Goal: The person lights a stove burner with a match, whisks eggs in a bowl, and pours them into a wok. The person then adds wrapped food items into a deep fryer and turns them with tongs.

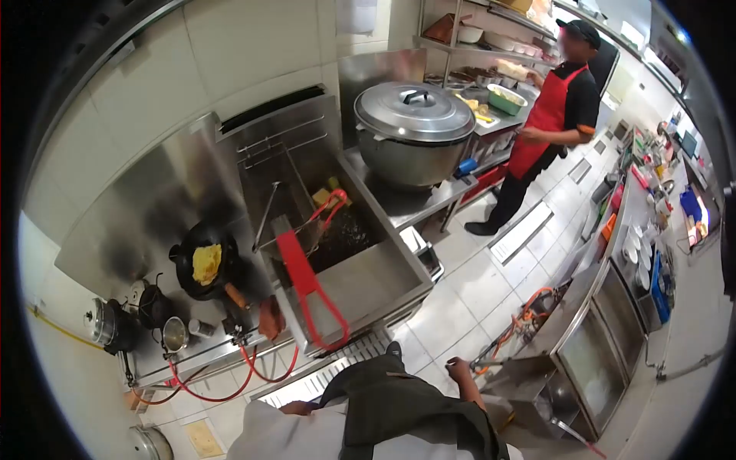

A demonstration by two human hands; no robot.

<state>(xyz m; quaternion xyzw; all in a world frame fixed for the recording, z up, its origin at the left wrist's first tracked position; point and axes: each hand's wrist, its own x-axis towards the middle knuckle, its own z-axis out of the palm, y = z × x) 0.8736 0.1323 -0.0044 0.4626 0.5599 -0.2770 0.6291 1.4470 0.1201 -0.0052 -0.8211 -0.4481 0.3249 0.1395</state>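
Observation:
My left hand (297, 408) hangs low by the edge of my dark apron (391, 418), mostly hidden, so its fingers cannot be made out. On the other side, my right hand (458, 369) hangs away from my body with its fingers curled in and nothing visible in them. Ahead to the left, a yellow omelette (206, 264) lies in a black wok (188, 276) with a wooden handle. A deep fryer (376, 280) holds dark oil, a red-handled fryer basket (300, 264) and red tongs (335, 201) resting across it.
A large lidded pot (414, 146) stands beyond the fryer. A co-worker in a red apron (543, 130) stands at the back counter. Red gas hoses (222, 395) hang below the stove. A steel counter (613, 284) with dishes runs along the right.

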